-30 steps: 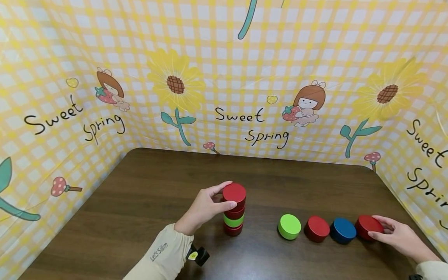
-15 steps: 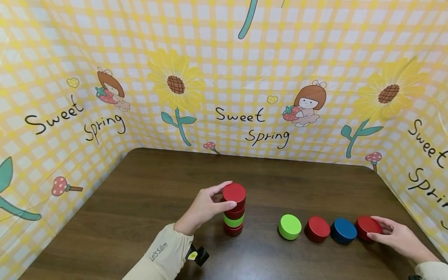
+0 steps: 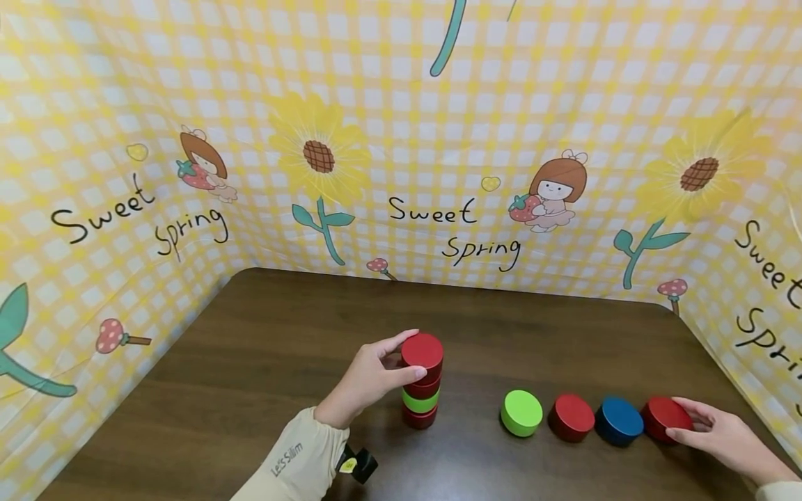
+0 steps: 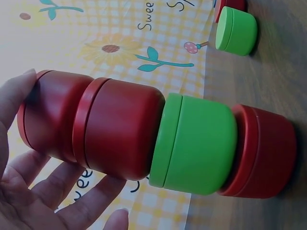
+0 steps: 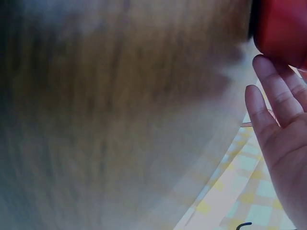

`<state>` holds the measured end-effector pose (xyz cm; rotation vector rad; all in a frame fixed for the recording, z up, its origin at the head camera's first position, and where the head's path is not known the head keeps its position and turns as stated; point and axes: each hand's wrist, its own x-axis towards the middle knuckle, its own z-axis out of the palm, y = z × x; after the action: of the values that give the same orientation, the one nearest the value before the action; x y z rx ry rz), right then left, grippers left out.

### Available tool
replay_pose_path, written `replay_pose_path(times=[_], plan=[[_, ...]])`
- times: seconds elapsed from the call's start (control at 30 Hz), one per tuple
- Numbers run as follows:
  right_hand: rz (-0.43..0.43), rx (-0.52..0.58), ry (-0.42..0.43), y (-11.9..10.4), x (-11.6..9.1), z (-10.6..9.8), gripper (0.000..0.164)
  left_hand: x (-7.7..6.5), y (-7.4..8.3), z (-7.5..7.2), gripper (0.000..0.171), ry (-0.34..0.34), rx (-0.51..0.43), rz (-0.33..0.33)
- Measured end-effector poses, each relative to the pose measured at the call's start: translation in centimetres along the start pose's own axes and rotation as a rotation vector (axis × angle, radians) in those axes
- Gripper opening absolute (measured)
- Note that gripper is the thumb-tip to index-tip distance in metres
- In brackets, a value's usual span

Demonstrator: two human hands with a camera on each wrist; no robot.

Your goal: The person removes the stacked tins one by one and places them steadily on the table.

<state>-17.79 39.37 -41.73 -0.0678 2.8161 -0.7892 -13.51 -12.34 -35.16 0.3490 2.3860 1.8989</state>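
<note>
A yellow-checked cloth (image 3: pixel 376 104) stands behind and at both sides of the brown table (image 3: pixel 301 313), whose far edge runs along its foot. On the table, in front of the person, stands a stack of four round jars (image 3: pixel 421 400), upright, its long axis vertical and lids upward; from the base it runs red, green, red, red. Table surface spreads widely to its left, reaches back to the far edge, and separates it from a row on the right. The left hand (image 3: pixel 360 383) pinches the top red jar (image 3: pixel 422 351) between thumb and fingers. The right hand (image 3: pixel 717 431) grips the end red jar (image 3: pixel 665 419) from its outer side, near the table's right edge. The row continues leftward with a blue jar (image 3: pixel 619 422), just beside it, then a middle red jar (image 3: pixel 571 417) and a green jar (image 3: pixel 521 413), all lid up, their short axes vertical.
</note>
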Motion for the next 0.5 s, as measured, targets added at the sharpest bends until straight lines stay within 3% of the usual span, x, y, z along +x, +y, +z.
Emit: replay_pose_path(times=[0.5], plan=[[-0.071,0.047,0.097,-0.6,-0.6,-1.1,0.069,0.1,0.0,0.2,0.057,0.014,0.011,-0.005]])
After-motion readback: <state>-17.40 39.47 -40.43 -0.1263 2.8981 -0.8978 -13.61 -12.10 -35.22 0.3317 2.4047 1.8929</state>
